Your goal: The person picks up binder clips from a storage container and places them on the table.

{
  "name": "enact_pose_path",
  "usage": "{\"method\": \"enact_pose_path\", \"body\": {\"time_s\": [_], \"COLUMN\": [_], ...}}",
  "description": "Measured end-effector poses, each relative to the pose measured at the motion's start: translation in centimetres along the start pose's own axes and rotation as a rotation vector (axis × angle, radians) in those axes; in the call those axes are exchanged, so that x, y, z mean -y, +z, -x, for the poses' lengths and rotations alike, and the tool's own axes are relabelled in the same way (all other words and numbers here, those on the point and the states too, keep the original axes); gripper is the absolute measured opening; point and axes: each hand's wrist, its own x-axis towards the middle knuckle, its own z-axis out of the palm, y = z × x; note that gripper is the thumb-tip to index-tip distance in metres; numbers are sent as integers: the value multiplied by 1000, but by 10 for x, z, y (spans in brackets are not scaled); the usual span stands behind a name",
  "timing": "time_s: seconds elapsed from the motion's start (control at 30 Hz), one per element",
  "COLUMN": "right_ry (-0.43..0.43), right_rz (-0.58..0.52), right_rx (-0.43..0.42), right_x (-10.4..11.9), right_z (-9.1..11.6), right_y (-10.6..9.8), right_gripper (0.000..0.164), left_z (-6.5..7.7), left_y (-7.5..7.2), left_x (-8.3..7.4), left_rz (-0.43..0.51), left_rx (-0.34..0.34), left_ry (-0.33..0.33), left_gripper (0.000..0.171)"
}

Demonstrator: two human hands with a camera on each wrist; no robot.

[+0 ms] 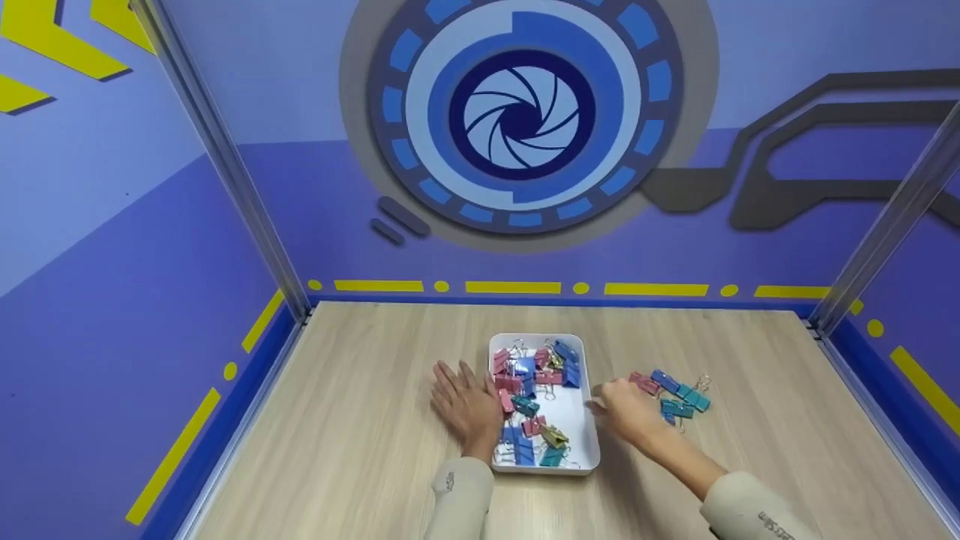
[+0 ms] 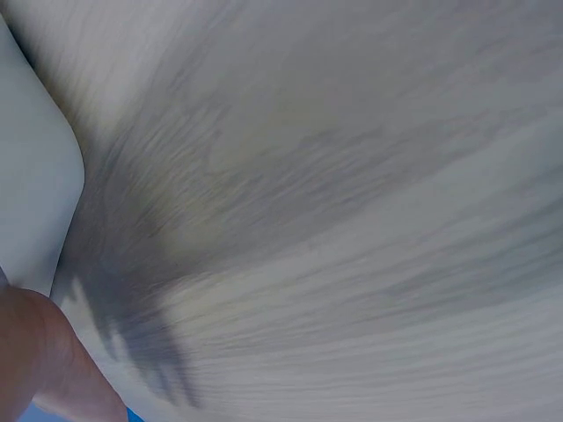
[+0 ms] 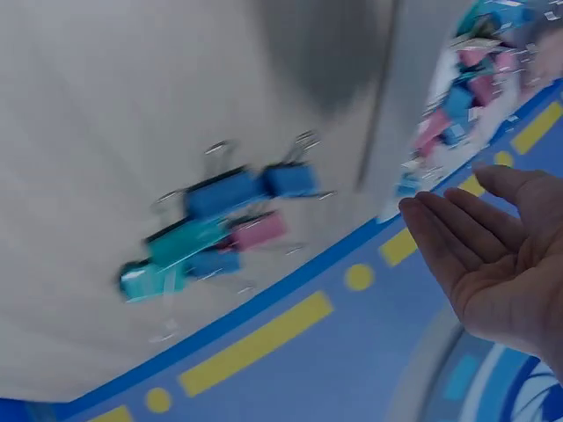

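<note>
Beige sleeves (image 1: 754,504) lie nearest the head camera; the left hand (image 1: 468,409), fingers (image 1: 447,379) straight, rests at the left edge of the white tray (image 1: 566,412), the right hand (image 1: 631,411) at its opposite rim. Coloured binder clips (image 1: 525,406) fill much of the tray; a smaller pile (image 1: 692,397) sits on the counter (image 1: 360,420) just beside the right hand. Left wrist: one digit (image 2: 57,360) shows near the tray's wall; the other fingers are out of sight. Right wrist: fingers extended together, thumb (image 3: 508,183) apart, holding nothing.

Binder clips (image 1: 526,406) in white tray (image 1: 566,411)
</note>
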Motion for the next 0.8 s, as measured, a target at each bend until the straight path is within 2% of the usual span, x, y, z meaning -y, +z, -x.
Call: {"method": "enact_pose_path", "body": {"time_s": [0.1, 0.2, 0.3, 0.47, 0.53, 0.67, 0.8], "right_ry": [-72, -139, -152, -223, -243, -214, -182], "right_rz": [-115, -122, -76, 20, 40, 46, 88], "right_rx": [77, 164, 214, 190, 171, 184, 215], "right_x": [22, 36, 45, 48, 47, 46, 48], "right_z": [-5, -7, -9, -5, -4, -4, -5], "right_y": [10, 20, 28, 41, 44, 48, 51], "right_gripper": [22, 29, 27, 12, 11, 13, 12], "left_z": [-1, -2, -2, 0, 0, -1, 0], "left_y": [0, 1, 2, 3, 4, 5, 6], "left_x": [2, 3, 3, 3, 3, 2, 3], "left_rz": [-1, -3, 8, 3, -1, 0, 14], "left_rx": [-14, -47, -61, -76, -92, -112, -92], "left_ry": [14, 34, 35, 28, 35, 43, 34], "left_gripper": [62, 62, 63, 64, 63, 60, 60]}}
